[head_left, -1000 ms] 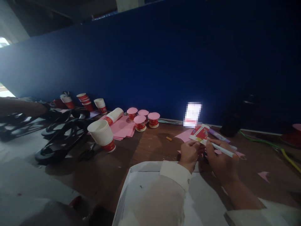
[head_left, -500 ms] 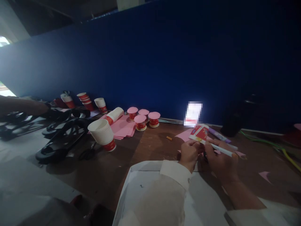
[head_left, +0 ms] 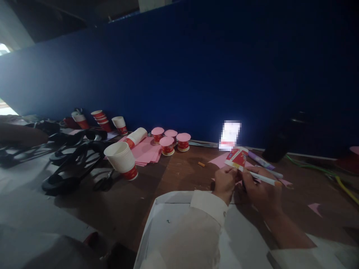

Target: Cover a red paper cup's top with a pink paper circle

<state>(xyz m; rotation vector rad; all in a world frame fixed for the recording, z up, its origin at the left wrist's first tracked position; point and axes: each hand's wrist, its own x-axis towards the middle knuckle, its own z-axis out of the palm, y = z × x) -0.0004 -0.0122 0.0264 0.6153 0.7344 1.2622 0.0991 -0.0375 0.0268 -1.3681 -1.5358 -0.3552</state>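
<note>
My left hand (head_left: 225,182) is closed on the near edge of a red and white paper cup (head_left: 236,157), which lies on its side. Against the same cup, my right hand (head_left: 263,192) grips a white pen-like stick (head_left: 265,178) that crosses over its fingers. Something dark shows between the two hands, too hidden to name. Pink paper (head_left: 220,160) lies behind the cup, and a purple tube (head_left: 260,160) is just beyond my right hand. Under my forearms is a white tray or box lid (head_left: 168,209).
Left of centre are several cups with pink discs (head_left: 167,142), pink sheets (head_left: 146,151), a cup stack (head_left: 120,158) and scissors (head_left: 104,182). Black straps (head_left: 75,164) and another person's arm (head_left: 22,135) are far left. A lit, blurred screen (head_left: 230,135) leans on the blue wall.
The other person's arm at the far left has moved slightly down and to the left. My hands and the cup have barely shifted.
</note>
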